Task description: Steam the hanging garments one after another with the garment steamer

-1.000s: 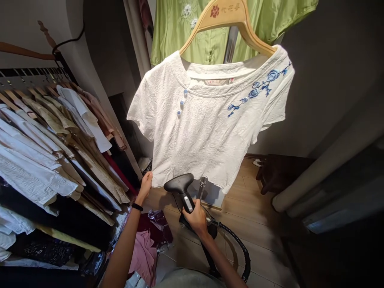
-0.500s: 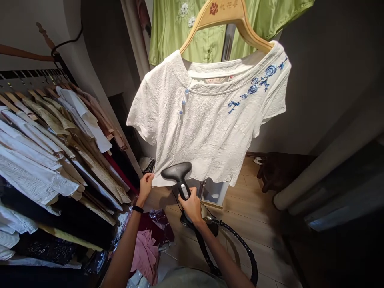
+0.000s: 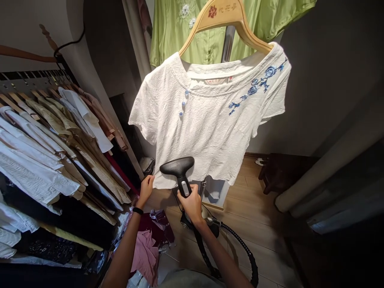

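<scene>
A white short-sleeved blouse [image 3: 204, 124] with blue floral embroidery and small blue buttons hangs on a wooden hanger [image 3: 223, 20]. My left hand [image 3: 146, 188] pinches the blouse's lower left corner at the hem. In my right hand [image 3: 191, 203] is the handle of a black garment steamer head [image 3: 177, 166], my fingers wrapped around it. The steamer's wide head lies over the lower front of the blouse, near the hem; whether it presses on the cloth I cannot tell. Below, a black ribbed hose [image 3: 240, 240] curves across the floor beside the steamer's base, partly hidden by my right arm.
A green garment [image 3: 207, 40] hangs behind the blouse. On the left, a rack holds many hanging clothes [image 3: 54, 136]. Pink cloth [image 3: 145, 252] and plastic-wrapped packets [image 3: 160, 224] lie on the floor. A dark wooden stool [image 3: 282, 172] and a curtain [image 3: 330, 176] stand to the right.
The steamer head has shifted slightly up on the blouse and its angle has turned a little. My left hand keeps its pinch on the hem corner.
</scene>
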{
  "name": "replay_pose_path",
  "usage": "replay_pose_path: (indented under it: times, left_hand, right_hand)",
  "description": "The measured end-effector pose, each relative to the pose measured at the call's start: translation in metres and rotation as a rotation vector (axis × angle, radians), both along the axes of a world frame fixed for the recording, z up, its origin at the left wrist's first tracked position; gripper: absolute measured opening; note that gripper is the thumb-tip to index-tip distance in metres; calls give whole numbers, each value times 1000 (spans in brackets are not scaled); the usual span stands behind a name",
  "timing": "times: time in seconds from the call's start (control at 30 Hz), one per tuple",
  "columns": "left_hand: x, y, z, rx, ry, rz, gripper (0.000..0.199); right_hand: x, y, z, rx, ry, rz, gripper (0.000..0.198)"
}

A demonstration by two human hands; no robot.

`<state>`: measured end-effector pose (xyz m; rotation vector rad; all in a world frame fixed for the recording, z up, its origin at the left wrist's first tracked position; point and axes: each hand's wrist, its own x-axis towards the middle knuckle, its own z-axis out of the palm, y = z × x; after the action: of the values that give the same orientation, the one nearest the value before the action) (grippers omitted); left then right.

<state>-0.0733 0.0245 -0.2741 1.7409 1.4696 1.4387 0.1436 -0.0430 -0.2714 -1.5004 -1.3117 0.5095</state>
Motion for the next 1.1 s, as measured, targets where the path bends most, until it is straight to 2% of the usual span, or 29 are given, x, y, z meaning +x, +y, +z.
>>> replay_pose_path:
  times: [0.1, 0.17, 0.3, 0.4, 0.43, 0.5, 0.57, 0.73, 0.83, 0.9, 0.97, 1.1]
  left_hand:
    - [2, -1, 1, 8, -5, 1, 38]
    - [2, 0, 1, 14, -8, -3, 39]
    - [0, 3, 0, 26, 9, -8, 39]
    - [-1, 7, -3, 35, 22, 17, 37]
    - [-1, 8, -4, 40, 26, 24, 37]
    - [0, 11, -6, 47, 35, 33, 36]
    - [1, 14, -7, 53, 39, 38, 34]
    - [7, 22, -7, 70, 24, 51, 33]
    - [8, 25, -9, 68, 38, 42, 34]
    - [8, 27, -11, 65, 63, 39, 35]
    - [8, 29, -13, 62, 80, 43, 36]
    - [9, 31, -16, 45, 83, 48, 37]
  right_hand:
    - [-2, 5, -1, 0, -7, -13, 36]
    - [-2, 5, -16, -42, -25, 1, 35]
    - [2, -5, -59, -156, -91, 31, 29]
    - [11, -14, -73, -181, -107, 16, 28]
    - [15, -16, -69, -172, -99, -1, 28]
    - [26, -18, -50, -133, -80, -56, 31]
    - [38, -16, -18, -62, -58, -132, 36]
    - [67, 1, 81, 83, -5, -328, 47]
    - [78, 15, 119, 175, 17, -376, 47]
    - [82, 25, 127, 205, 23, -378, 47]
    - [85, 33, 122, 199, 12, -360, 45]
    - [89, 45, 86, 124, -22, -287, 42]
